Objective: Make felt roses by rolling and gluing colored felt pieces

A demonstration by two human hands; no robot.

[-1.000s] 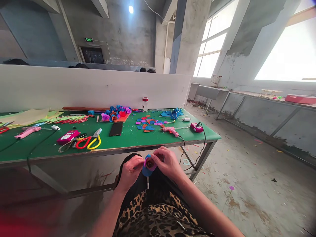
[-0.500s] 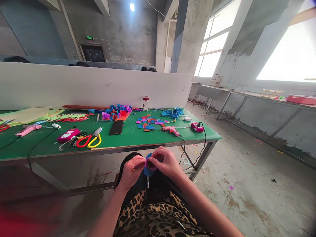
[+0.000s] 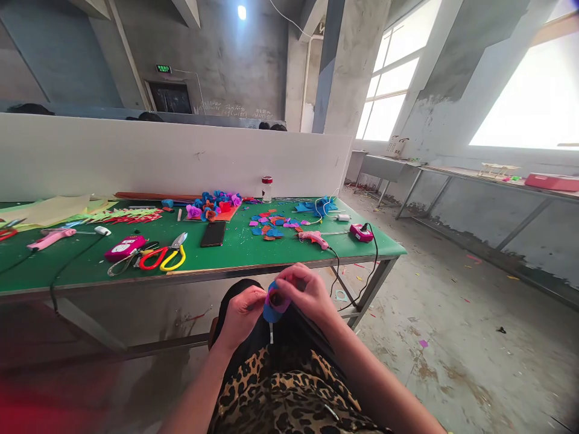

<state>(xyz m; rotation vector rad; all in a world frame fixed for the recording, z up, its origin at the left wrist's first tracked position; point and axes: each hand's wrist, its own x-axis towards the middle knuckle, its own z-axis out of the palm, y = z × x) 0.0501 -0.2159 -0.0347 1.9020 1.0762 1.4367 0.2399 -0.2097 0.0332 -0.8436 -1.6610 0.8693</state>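
Over my lap, in front of the table edge, is a paper flower (image 3: 274, 307) with blue outer petals, purple inner ones and a dark centre. My left hand (image 3: 244, 310) has its fingers closed on the flower's left side. Bent over the upper right of the flower is my right hand (image 3: 306, 294), thumb and fingertips pinching at a petal's edge. Its fingers partly cover the upper petals. On the table beyond lie loose cut petals (image 3: 271, 226) in blue, purple and orange, and a pink glue gun (image 3: 315, 239).
The green table (image 3: 239, 253) also carries finished paper flowers (image 3: 217, 206), a black phone (image 3: 213, 234), scissors with red and yellow handles (image 3: 167, 253), a lidded jar (image 3: 266, 190) and pink power adapters (image 3: 362, 232). Black cables hang over its edge. A white partition (image 3: 172, 160) stands behind.
My right hand has lifted slightly and shifted to the right, so more of the flower's dark centre shows. My left hand has hardly moved.
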